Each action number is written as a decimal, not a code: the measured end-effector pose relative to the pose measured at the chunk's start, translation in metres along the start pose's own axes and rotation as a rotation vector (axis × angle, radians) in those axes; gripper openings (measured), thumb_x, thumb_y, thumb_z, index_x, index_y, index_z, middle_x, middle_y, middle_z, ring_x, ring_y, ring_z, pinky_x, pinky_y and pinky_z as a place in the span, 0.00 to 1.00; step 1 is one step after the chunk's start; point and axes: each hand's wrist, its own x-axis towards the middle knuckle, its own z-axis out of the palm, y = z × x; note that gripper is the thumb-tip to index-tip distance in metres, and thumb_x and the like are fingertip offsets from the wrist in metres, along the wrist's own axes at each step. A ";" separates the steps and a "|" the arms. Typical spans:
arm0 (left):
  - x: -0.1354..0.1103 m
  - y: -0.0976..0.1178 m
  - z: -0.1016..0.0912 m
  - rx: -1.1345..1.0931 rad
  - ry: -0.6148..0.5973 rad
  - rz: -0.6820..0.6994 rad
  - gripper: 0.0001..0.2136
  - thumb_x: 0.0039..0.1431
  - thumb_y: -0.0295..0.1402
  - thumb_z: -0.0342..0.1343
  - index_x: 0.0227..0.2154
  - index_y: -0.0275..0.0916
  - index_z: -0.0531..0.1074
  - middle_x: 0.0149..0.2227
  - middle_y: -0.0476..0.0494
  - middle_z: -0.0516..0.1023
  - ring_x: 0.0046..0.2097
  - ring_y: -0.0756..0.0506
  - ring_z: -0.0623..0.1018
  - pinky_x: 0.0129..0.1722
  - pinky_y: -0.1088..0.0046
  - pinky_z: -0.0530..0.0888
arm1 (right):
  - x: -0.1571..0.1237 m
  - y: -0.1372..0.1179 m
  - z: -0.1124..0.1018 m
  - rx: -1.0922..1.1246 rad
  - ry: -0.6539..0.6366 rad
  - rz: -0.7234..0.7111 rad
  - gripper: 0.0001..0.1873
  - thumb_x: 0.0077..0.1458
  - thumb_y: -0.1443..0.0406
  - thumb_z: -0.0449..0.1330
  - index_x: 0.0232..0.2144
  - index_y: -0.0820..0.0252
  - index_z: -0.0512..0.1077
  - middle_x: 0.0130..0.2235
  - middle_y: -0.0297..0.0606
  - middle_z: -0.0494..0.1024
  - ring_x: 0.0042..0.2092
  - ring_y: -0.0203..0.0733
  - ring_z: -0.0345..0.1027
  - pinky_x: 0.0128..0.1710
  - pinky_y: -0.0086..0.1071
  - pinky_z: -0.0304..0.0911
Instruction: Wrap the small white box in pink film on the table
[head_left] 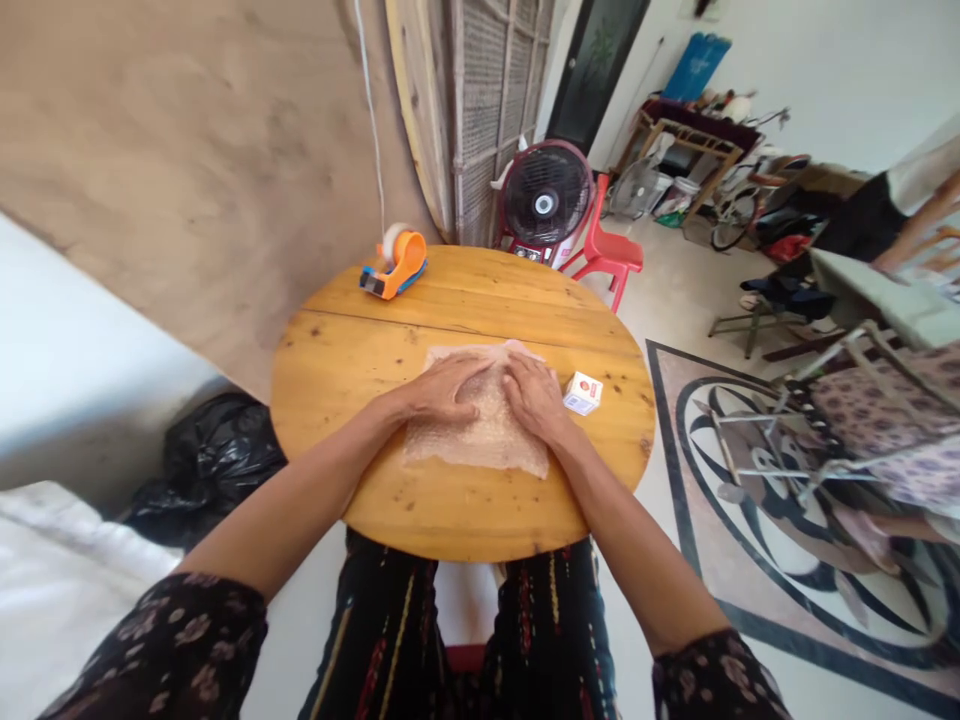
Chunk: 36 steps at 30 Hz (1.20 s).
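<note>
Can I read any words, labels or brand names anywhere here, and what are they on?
Nothing can be read as words.
The small white box by the right hand: red mark and bluish print, too small to read.
The fan: round hub badge, blurred.
The tape dispenser: no writing shows.

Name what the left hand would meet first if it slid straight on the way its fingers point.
Most likely the right hand: the left hand lies flat on the bubble wrap with fingers aimed across at it, close ahead. Whether they already touch is unclear.
</note>
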 end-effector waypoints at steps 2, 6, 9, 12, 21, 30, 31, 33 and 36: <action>0.000 -0.003 0.001 -0.016 -0.006 0.001 0.38 0.49 0.39 0.56 0.63 0.34 0.52 0.66 0.32 0.54 0.66 0.34 0.55 0.65 0.54 0.53 | 0.001 0.004 -0.001 0.062 0.008 -0.014 0.23 0.62 0.64 0.46 0.56 0.65 0.66 0.61 0.48 0.66 0.62 0.52 0.57 0.60 0.50 0.52; 0.001 -0.011 0.002 -0.003 0.014 0.033 0.39 0.46 0.36 0.56 0.63 0.34 0.52 0.66 0.32 0.53 0.66 0.34 0.55 0.65 0.53 0.51 | 0.005 0.007 -0.010 0.166 0.011 -0.084 0.23 0.61 0.65 0.46 0.56 0.65 0.66 0.59 0.49 0.68 0.61 0.50 0.59 0.62 0.48 0.53; 0.002 -0.012 0.001 -0.001 0.013 0.040 0.37 0.45 0.34 0.55 0.62 0.35 0.54 0.65 0.34 0.56 0.65 0.34 0.57 0.64 0.52 0.54 | 0.003 0.003 -0.024 0.219 -0.013 -0.109 0.22 0.60 0.66 0.47 0.55 0.63 0.66 0.58 0.48 0.69 0.61 0.49 0.60 0.62 0.48 0.54; 0.003 -0.011 0.000 -0.007 0.007 0.038 0.37 0.44 0.34 0.54 0.61 0.34 0.55 0.64 0.33 0.58 0.64 0.34 0.59 0.63 0.53 0.56 | -0.009 0.001 -0.042 0.222 -0.054 -0.139 0.22 0.61 0.66 0.47 0.56 0.59 0.66 0.59 0.44 0.68 0.61 0.47 0.59 0.62 0.48 0.55; 0.000 -0.003 -0.005 -0.003 0.005 0.014 0.34 0.43 0.34 0.54 0.58 0.36 0.58 0.62 0.33 0.60 0.63 0.33 0.60 0.62 0.53 0.57 | -0.049 0.053 -0.080 -0.050 0.108 -0.004 0.23 0.55 0.60 0.57 0.53 0.63 0.69 0.57 0.49 0.70 0.59 0.54 0.62 0.60 0.50 0.56; 0.002 -0.005 -0.004 -0.038 0.021 0.057 0.39 0.41 0.31 0.54 0.61 0.39 0.55 0.64 0.37 0.59 0.64 0.35 0.60 0.63 0.54 0.56 | -0.045 0.076 -0.068 -0.195 -0.110 0.185 0.32 0.53 0.60 0.57 0.58 0.69 0.63 0.54 0.55 0.72 0.55 0.58 0.66 0.54 0.48 0.61; 0.002 -0.006 -0.004 -0.041 0.024 0.059 0.39 0.42 0.31 0.54 0.62 0.40 0.54 0.64 0.38 0.58 0.64 0.35 0.59 0.63 0.54 0.56 | -0.046 0.074 -0.069 -0.188 -0.123 0.210 0.31 0.52 0.60 0.58 0.57 0.67 0.64 0.52 0.53 0.74 0.52 0.57 0.68 0.51 0.47 0.63; 0.002 -0.007 -0.003 -0.042 0.023 0.059 0.39 0.42 0.31 0.54 0.62 0.41 0.54 0.65 0.38 0.58 0.64 0.35 0.59 0.63 0.53 0.55 | -0.047 0.069 -0.073 -0.166 -0.128 0.270 0.28 0.51 0.59 0.59 0.54 0.62 0.67 0.47 0.49 0.77 0.47 0.55 0.72 0.45 0.45 0.66; 0.002 -0.006 -0.004 -0.044 0.020 0.066 0.39 0.42 0.31 0.54 0.62 0.40 0.54 0.65 0.38 0.57 0.64 0.34 0.59 0.63 0.52 0.55 | -0.049 0.059 -0.083 -0.091 -0.057 0.323 0.26 0.49 0.56 0.61 0.50 0.57 0.70 0.41 0.42 0.79 0.40 0.50 0.74 0.40 0.42 0.67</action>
